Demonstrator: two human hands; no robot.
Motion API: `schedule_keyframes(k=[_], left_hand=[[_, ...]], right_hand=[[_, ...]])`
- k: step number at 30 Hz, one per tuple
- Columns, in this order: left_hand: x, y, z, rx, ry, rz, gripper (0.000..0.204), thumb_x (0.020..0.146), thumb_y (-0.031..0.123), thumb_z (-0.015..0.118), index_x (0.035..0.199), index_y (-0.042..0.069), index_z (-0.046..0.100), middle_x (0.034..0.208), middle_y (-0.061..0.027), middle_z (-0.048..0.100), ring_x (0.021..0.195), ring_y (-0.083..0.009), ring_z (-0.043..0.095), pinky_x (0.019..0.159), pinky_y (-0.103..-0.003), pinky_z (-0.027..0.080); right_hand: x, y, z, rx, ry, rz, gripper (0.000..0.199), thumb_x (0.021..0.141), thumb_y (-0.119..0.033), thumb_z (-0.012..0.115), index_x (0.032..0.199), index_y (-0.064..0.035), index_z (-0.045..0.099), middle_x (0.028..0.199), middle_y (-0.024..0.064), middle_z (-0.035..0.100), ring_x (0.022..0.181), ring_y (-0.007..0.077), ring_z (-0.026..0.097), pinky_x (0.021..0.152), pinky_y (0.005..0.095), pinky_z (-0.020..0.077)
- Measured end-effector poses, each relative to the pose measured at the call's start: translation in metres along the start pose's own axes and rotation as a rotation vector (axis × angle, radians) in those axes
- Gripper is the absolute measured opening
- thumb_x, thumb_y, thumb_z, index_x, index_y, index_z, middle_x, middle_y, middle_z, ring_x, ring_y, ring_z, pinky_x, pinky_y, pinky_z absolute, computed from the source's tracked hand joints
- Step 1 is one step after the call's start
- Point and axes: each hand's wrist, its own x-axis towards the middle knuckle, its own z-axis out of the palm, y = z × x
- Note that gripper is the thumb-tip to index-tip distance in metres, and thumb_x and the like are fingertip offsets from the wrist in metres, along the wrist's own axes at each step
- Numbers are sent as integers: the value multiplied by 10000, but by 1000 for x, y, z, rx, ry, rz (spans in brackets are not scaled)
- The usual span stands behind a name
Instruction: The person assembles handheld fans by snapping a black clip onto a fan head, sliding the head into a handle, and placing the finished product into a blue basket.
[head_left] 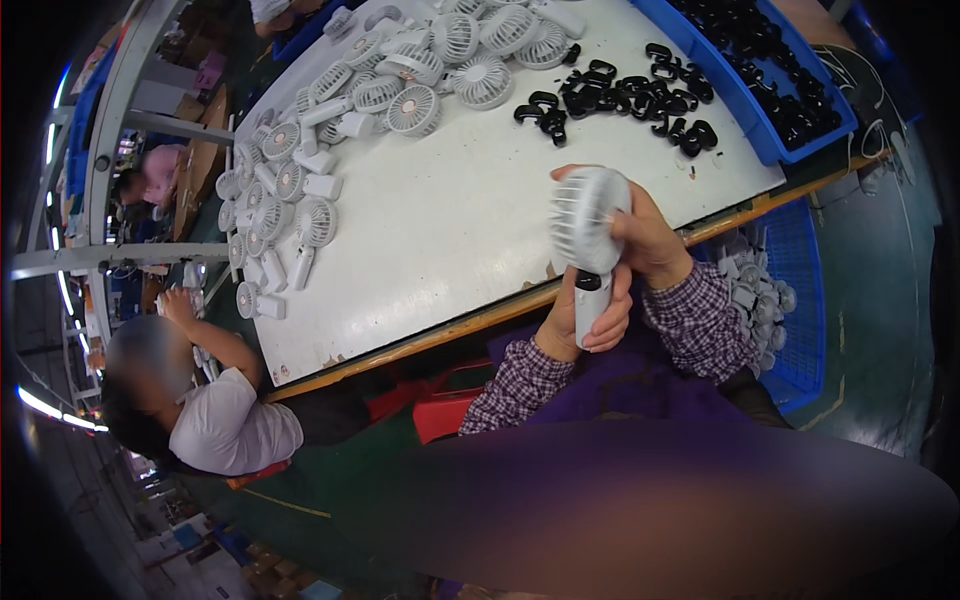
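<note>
A white handheld fan (588,222) is held upright over the table's near edge, its round grille turned to the left. My left hand (603,316) is wrapped round its handle, which has a black part just under the head. Around the back of the fan head, my right hand (648,235) grips with the thumb on the grille's rim. Beyond my hands, a scatter of small black plastic parts (620,97) lies on the white tabletop (430,250). Many more white fans (413,108) are heaped along the table's far and left sides.
A blue crate (790,150) of black parts stands at the table's right end. Below the table edge, another blue crate (815,300) holds white fan pieces (760,300). A co-worker (235,410) sits at the left, near a red stool (445,414).
</note>
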Motion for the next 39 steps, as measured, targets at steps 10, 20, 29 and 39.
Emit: schedule_keyframes(k=[10, 20, 29, 39], left_hand=[[-29, 12, -4, 71, 234, 132, 390, 858, 289, 513, 1048, -50, 493, 604, -93, 475, 402, -119, 399, 329, -214, 322], [-18, 19, 57, 1144, 625, -86, 235, 880, 165, 579, 1032, -14, 598, 825, -123, 666, 621, -147, 631, 485, -232, 479], [-257, 305, 66, 2474, 2187, 348, 488, 733, 182, 640, 1194, 73, 524, 1170, -168, 549, 1125, -335, 504, 939, -407, 412], [-197, 226, 68, 2238, 1843, 170, 545, 664, 338, 743, 1059, 31, 526, 960, -212, 624, 909, -365, 618, 766, -415, 496]], right_hand=[[-15, 29, -16, 98, 74, 245, 510, 847, -139, 589, 1284, 37, 393, 1115, 180, 583, 1019, 279, 597, 908, 371, 482], [-130, 13, -16, -114, 440, -169, 659, 841, -199, 621, 1370, 2, 283, 1090, 127, 532, 968, 243, 554, 842, 360, 469], [-315, 25, -258, -94, 1110, 389, 280, 925, -316, 516, 1054, -69, 551, 876, 38, 597, 738, 129, 572, 614, 276, 480], [-306, 57, -294, -387, 1143, 245, 274, 867, -244, 595, 1045, -36, 604, 919, 79, 620, 724, 142, 578, 602, 258, 488]])
